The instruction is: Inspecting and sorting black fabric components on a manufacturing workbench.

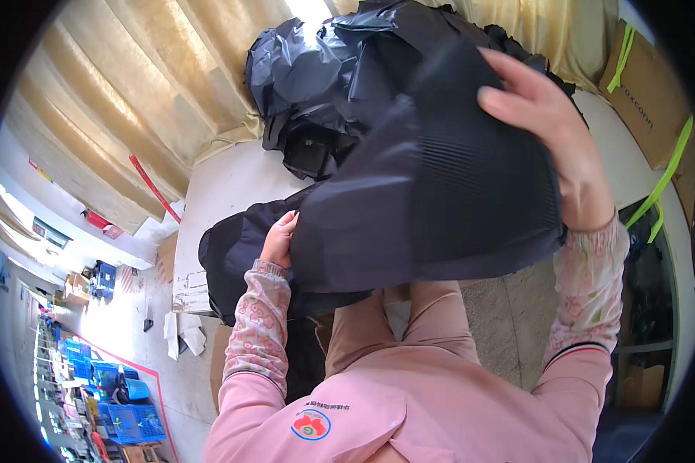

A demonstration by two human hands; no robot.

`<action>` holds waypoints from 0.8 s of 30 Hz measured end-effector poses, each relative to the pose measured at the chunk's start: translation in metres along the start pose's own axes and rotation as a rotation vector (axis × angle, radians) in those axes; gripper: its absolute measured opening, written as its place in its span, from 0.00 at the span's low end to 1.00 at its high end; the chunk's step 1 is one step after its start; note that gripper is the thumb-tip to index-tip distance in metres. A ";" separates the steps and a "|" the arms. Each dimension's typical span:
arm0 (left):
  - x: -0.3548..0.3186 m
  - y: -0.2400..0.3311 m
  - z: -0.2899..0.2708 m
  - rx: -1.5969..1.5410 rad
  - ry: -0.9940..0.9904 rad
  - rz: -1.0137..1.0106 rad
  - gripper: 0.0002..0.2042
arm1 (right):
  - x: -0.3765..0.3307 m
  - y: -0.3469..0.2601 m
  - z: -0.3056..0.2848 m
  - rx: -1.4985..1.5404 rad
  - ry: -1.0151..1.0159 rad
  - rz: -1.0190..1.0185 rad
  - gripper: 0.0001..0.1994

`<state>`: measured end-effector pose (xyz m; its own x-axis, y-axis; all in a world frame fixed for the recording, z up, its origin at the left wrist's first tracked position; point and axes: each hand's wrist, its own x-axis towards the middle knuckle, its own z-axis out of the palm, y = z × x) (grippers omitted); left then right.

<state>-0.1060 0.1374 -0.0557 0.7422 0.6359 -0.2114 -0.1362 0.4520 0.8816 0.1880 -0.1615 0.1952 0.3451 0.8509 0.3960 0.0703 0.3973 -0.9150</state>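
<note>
A large piece of black sheet material [363, 201] spans the space in front of me, smooth and slightly shiny on its left part. Fine ribbed creases run across its right part; whether it is a bag or a flat sheet I cannot tell. My left hand [279, 239] is closed on its left edge, fingers partly hidden. At the upper right edge my right hand [537, 104] grips it, thumb on the near face and fingertips hidden behind. Below and left of the sheet, a dark folded bundle [235, 247] hangs over the table edge.
A heap of crumpled black plastic [309, 69] lies at the back of the white table [224, 174], against beige curtains [154, 100]. Cardboard boxes [637, 100] with green straps [668, 170] stand on the right. Blue crates [131, 420] sit on the floor at far left.
</note>
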 end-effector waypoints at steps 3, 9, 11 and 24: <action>-0.006 0.013 0.001 0.078 0.126 0.069 0.06 | 0.028 -0.023 0.045 0.071 -0.247 -0.028 0.26; -0.077 0.130 -0.138 0.377 0.532 0.434 0.08 | 0.054 0.071 0.076 0.014 -0.154 -0.237 0.25; -0.109 0.160 -0.181 0.540 0.559 0.431 0.08 | 0.044 0.144 0.088 -0.112 -0.118 -0.058 0.30; -0.109 -0.044 0.036 1.716 -0.240 0.510 0.44 | -0.033 0.360 0.172 -0.477 0.063 0.269 0.31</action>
<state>-0.1575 0.0254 -0.0556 0.9388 0.3255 0.1130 0.2851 -0.9181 0.2753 0.0405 0.0123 -0.1336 0.4641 0.8728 0.1511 0.3831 -0.0440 -0.9226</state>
